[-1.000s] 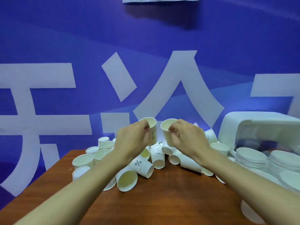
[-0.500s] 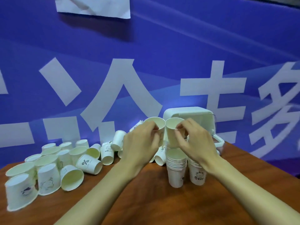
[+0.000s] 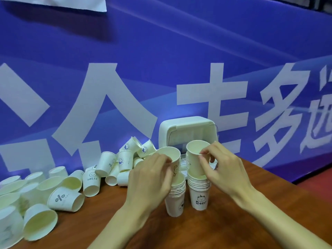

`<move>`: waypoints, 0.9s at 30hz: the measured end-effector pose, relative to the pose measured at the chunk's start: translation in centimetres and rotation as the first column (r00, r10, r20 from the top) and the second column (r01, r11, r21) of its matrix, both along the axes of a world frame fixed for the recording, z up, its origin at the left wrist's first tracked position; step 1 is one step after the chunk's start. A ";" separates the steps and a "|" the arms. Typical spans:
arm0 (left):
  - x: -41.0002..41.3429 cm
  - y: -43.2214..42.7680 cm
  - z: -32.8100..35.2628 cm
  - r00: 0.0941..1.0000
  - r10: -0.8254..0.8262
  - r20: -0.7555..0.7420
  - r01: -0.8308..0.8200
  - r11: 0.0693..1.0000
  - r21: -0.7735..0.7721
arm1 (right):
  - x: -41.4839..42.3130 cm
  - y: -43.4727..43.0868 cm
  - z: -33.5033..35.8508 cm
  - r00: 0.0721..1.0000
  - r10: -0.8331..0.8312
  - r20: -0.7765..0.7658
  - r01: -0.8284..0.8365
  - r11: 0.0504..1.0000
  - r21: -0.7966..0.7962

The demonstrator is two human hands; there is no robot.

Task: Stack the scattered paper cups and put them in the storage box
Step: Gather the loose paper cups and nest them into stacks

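Note:
Two stacks of white paper cups stand upright side by side on the brown table, a left stack (image 3: 175,203) and a right stack (image 3: 199,195) marked "Bear". My left hand (image 3: 150,177) grips a single cup (image 3: 171,157) just above the left stack. My right hand (image 3: 226,169) pinches the rim of another cup (image 3: 195,159), whose base sits in the top of the right stack. Behind both stacks is the white storage box (image 3: 188,130) with its lid raised. Several loose cups (image 3: 66,198) lie scattered on the table's left side.
A blue banner (image 3: 161,69) with large white characters closes off the back of the brown table (image 3: 197,230). More loose cups (image 3: 125,159) are piled against it left of the box. The table's right edge (image 3: 294,184) runs diagonally behind my right forearm.
The view swung right, from the loose pile to the two stacks. Both hands carried their cups down to the stacks; the right cup now enters the right stack's top.

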State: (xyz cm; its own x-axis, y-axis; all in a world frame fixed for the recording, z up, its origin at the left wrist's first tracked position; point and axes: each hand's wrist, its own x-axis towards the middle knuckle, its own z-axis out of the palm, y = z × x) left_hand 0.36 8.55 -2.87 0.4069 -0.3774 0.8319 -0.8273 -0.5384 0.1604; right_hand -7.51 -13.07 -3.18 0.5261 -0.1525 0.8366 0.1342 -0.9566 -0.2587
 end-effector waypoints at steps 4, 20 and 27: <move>0.3 -0.3 -0.4 0.997 -0.041 0.061 0.040 0.999 0.023 | -0.1 -0.3 -1.3 1.000 -0.011 -0.001 0.011 1.000 0.029; 1.3 -2.3 -3.7 0.989 0.123 -0.087 -0.074 0.900 0.429 | 0.8 1.5 -5.1 0.939 -0.278 -0.204 0.256 0.958 -0.127; 1.1 -2.1 -3.9 0.988 0.130 -0.081 -0.078 0.881 0.468 | 0.4 2.4 -4.1 0.904 -0.371 -0.213 0.319 0.917 -0.240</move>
